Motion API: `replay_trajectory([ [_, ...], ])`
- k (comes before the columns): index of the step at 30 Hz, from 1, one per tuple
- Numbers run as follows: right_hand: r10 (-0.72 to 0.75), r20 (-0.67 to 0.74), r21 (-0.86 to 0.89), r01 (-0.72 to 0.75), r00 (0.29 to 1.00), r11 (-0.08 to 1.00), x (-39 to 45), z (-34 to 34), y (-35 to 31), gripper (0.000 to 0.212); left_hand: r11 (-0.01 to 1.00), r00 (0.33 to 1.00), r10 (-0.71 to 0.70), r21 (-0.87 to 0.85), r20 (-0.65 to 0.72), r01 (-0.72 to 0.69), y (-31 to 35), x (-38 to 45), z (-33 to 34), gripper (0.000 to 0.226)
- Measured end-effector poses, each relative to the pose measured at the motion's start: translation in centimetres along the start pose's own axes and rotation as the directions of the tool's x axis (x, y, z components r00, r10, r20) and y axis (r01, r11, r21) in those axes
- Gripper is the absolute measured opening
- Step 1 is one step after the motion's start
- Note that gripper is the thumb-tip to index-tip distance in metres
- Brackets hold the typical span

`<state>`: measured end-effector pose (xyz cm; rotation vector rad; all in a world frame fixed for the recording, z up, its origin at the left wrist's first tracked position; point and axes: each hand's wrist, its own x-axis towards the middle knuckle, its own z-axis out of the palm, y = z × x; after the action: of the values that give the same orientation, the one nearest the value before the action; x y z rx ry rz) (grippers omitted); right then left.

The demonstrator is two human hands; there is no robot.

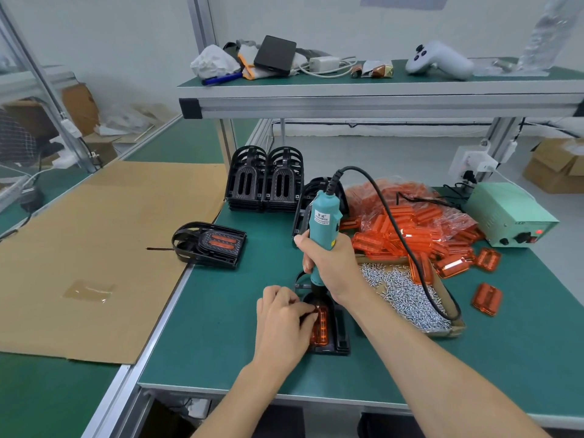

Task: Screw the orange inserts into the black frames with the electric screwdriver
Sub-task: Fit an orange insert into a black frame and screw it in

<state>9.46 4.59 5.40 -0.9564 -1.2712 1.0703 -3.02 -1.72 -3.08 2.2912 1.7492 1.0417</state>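
Observation:
A black frame (pixel 340 336) lies on the green mat near the front edge, with an orange insert (pixel 320 327) seated in it. My left hand (pixel 284 324) rests on the frame and insert, fingers pinched at the insert's upper end. My right hand (pixel 331 263) grips the teal electric screwdriver (pixel 324 222) upright, its tip down at the top of the frame; the bit is hidden behind my hands. A finished frame with orange insert (pixel 210 243) lies to the left. Stacks of empty black frames (pixel 265 181) stand behind.
A bag of orange inserts (pixel 410 222) spills at the right, loose ones (pixel 486 298) beside it. A cardboard tray of screws (pixel 407 295) sits right of my arm. The screwdriver's power supply (pixel 508 216) is far right. Cardboard sheet (pixel 94 254) covers the left bench. A shelf (pixel 379 96) hangs overhead.

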Motion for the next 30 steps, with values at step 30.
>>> replay_trajectory([
  [30,-0.003,-0.117,0.51,0.063,0.993,0.858,-0.4,-7.4,-5.1,0.035,0.999,0.999,-0.026,-0.028,-0.042,0.025,1.6,-2.4,0.1,0.008],
])
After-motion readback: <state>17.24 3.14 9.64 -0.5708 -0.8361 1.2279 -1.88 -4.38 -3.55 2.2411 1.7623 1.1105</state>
